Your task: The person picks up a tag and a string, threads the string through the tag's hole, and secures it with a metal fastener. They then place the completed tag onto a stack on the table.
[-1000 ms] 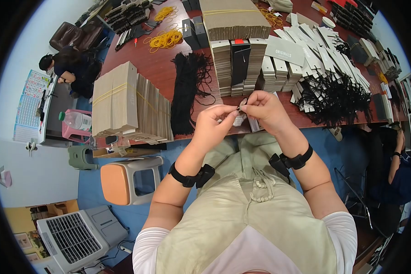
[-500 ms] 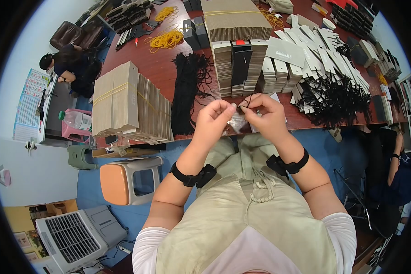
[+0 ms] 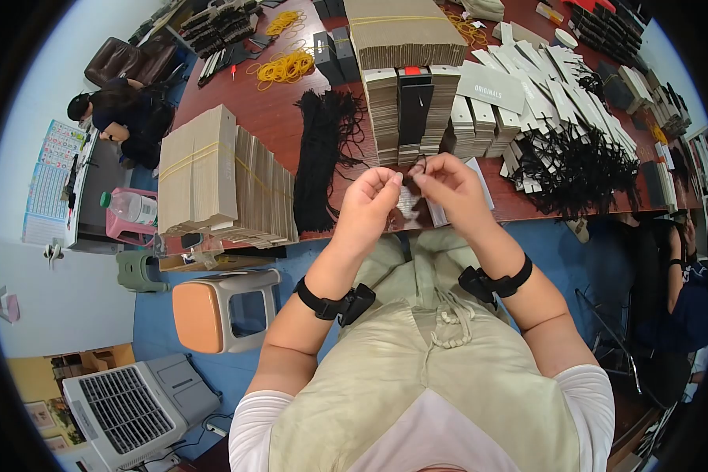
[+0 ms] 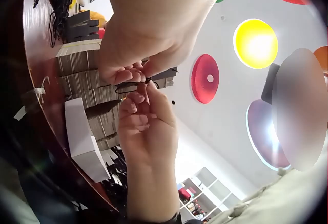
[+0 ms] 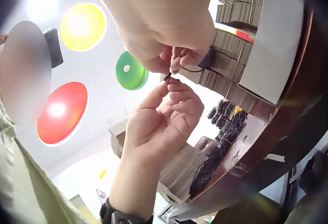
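Note:
Over the table's front edge, my left hand [image 3: 368, 208] and right hand [image 3: 455, 195] work with fingertips close together. Between them is a short black cord [image 5: 170, 77], which both hands pinch with thumb and fingers. A thin loop of the cord [image 4: 123, 88] sticks out beside the fingertips in the left wrist view. Under the right hand, a white box [image 4: 84, 142] lies at the table edge. To the left of my hands is a thick bundle of black cords [image 3: 316, 165]. Stacked grey-brown cards [image 3: 381, 118] stand just beyond the fingers.
Banded card stacks [image 3: 200, 169] stand on the left of the table [image 3: 279, 110]. White tags [image 3: 554, 98] with tangled black strings [image 3: 578, 173] spread on the right. Yellow rubber bands [image 3: 285, 69] lie farther back. A stool [image 3: 198, 316] stands on the floor at left; another person [image 3: 130, 126] sits beyond.
The fingertips, together a second ago, have drawn slightly apart. My left hand has turned a little and its fingers have curled in. The stacks and bundles stay put.

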{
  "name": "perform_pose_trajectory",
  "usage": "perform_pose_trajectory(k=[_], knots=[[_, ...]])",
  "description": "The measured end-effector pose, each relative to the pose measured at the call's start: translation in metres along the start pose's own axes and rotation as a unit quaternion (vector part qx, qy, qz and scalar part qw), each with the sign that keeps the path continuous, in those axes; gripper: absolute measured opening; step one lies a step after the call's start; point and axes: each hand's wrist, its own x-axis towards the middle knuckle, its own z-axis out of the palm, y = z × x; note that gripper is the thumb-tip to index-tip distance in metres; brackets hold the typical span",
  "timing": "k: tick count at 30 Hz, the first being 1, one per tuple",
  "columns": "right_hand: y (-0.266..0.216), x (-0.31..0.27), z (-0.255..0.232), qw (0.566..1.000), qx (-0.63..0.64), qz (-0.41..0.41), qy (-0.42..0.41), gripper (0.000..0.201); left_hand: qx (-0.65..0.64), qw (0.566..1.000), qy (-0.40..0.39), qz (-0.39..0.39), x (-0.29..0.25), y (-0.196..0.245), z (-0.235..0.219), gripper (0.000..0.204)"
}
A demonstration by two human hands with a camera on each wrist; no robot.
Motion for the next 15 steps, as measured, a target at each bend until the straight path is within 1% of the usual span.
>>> perform_pose_trajectory(k=[3, 4, 5, 7, 10, 13, 15], knots=[[-0.001, 0.001, -0.015, 0.987, -0.152, -0.011, 0.048, 0.010, 0.017, 1.000, 0.000, -0.002, -0.001, 0.005, -0.001, 0.010], [-0.002, 0.000, -0.016, 0.973, -0.210, -0.090, 0.020, 0.013, 0.021, 1.000, 0.000, -0.004, -0.001, 0.007, -0.001, 0.010], [-0.004, -0.001, -0.015, 0.985, -0.164, -0.058, -0.011, 0.016, 0.020, 1.000, -0.008, -0.007, -0.002, 0.009, -0.002, 0.011], [-0.025, -0.006, -0.001, 0.995, -0.072, 0.008, -0.070, 0.022, 0.016, 0.999, -0.024, -0.016, -0.003, 0.012, -0.002, 0.011], [-0.034, -0.005, 0.003, 0.982, -0.027, 0.172, -0.077, 0.029, 0.028, 0.999, -0.018, -0.013, -0.005, 0.020, 0.008, 0.011], [-0.034, -0.002, 0.000, 0.971, 0.004, 0.222, -0.094, 0.029, 0.026, 0.999, -0.016, -0.021, -0.005, 0.019, 0.006, 0.011], [-0.030, 0.002, -0.008, 0.966, -0.014, 0.234, -0.114, 0.026, 0.034, 0.999, -0.017, -0.025, -0.006, 0.020, 0.005, 0.011]])
